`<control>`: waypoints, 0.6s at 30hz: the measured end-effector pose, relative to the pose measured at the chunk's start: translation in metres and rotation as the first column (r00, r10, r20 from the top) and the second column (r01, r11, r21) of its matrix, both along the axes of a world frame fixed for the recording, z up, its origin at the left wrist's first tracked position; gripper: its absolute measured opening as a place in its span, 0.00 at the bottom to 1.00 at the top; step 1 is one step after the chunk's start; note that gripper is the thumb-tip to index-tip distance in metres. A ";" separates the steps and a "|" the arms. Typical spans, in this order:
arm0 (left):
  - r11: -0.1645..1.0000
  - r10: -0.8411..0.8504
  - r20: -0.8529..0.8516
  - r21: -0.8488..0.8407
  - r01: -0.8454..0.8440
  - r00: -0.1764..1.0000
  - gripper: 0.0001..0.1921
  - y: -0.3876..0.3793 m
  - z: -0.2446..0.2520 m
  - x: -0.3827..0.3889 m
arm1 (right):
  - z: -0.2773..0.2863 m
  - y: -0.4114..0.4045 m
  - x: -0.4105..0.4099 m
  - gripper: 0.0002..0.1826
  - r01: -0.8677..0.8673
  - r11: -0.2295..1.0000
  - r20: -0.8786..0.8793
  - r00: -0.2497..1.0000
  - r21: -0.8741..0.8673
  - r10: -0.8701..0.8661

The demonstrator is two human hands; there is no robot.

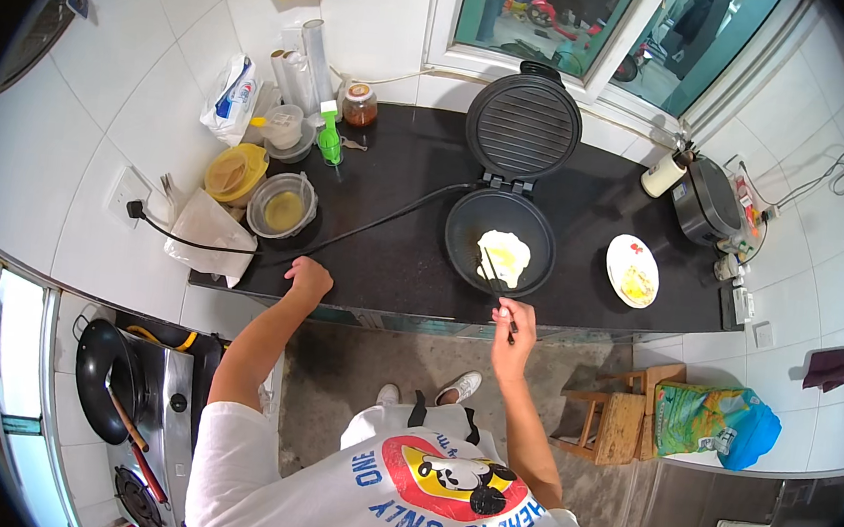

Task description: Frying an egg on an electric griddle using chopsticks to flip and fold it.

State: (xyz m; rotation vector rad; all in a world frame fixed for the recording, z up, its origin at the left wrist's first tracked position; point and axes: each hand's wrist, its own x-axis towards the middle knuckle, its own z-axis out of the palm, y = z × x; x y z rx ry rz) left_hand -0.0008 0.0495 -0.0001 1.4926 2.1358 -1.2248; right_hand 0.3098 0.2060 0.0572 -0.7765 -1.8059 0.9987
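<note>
My right hand (513, 335) holds dark chopsticks (493, 266), their tips on a pale egg or batter piece (509, 256) in the lower pan of an electric griddle (463, 226). Its ridged lid (524, 126) stands raised behind. My left hand (310, 278) rests at the counter's front edge and seems to hold nothing. Beyond it is a clear plastic bowl (282, 204) with yellowish liquid. To the right of the griddle, a white plate (634, 244) bears a yellow cooked piece and a bit of red.
A black cord (364, 234) crosses the dark counter (390, 283) to a wall socket. At left stand a yellow-lidded container (238, 174), a green plastic tool (330, 139) and a lidded jar (360, 105). A grey cooker (710, 202) and a white utensil holder (663, 175) are at right.
</note>
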 end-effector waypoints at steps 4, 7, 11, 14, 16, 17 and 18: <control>0.998 -0.004 0.025 -0.062 0.006 1.000 0.14 0.003 0.007 0.001 | 0.005 -0.008 -0.012 0.08 -0.011 0.994 0.131 0.991 0.109 -0.004; 0.998 -0.017 0.023 -0.062 0.018 1.000 0.13 0.003 0.009 0.002 | 0.001 -0.007 -0.021 0.09 -0.056 0.989 0.220 0.975 0.137 0.025; 1.000 0.017 0.026 0.005 -0.018 1.000 0.13 0.003 0.006 0.002 | 0.003 -0.010 -0.036 0.11 -0.091 0.978 0.376 0.927 0.188 0.014; 1.000 0.014 0.003 0.023 -0.014 1.000 0.13 0.000 -0.007 -0.003 | 0.005 -0.014 -0.048 0.11 -0.107 0.917 0.510 0.852 0.385 -0.115; 0.998 0.019 -0.023 0.060 -0.018 1.000 0.13 -0.003 -0.018 -0.006 | 0.007 -0.017 -0.055 0.10 -0.128 0.899 0.574 0.805 0.419 -0.153; 0.995 0.026 -0.046 0.099 -0.022 0.999 0.13 -0.004 -0.024 -0.008 | 0.008 -0.018 -0.058 0.10 -0.154 0.880 0.633 0.750 0.450 -0.192; 0.995 0.023 -0.048 0.098 -0.018 0.999 0.13 -0.004 -0.025 -0.007 | 0.008 -0.019 -0.062 0.10 -0.149 0.850 0.625 0.743 0.505 -0.241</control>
